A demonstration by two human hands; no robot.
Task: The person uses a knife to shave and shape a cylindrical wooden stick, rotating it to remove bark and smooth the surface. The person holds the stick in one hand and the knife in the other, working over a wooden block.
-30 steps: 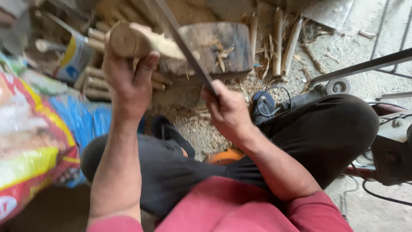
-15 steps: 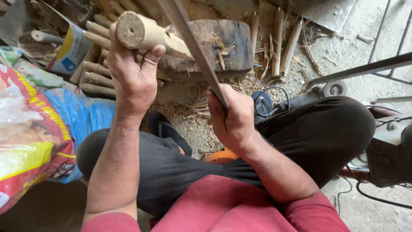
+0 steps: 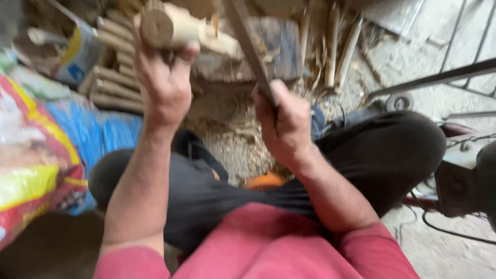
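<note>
Your left hand (image 3: 164, 85) has lifted the log (image 3: 178, 28) higher off the block (image 3: 276, 49), fingers wrapped round its butt. Right hand (image 3: 287, 126) grips the blade (image 3: 248, 44), laid against the log's tapered end. Keep strokes shallow, thumb clear.

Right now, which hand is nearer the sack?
Left. The left hand grips the wood piece beside the sack; the right hand holds the blade, farther off.

At twelve o'clock the blade (image 3: 248, 46) runs off my frame's top edge; my whole view is motion-blurred.
</note>
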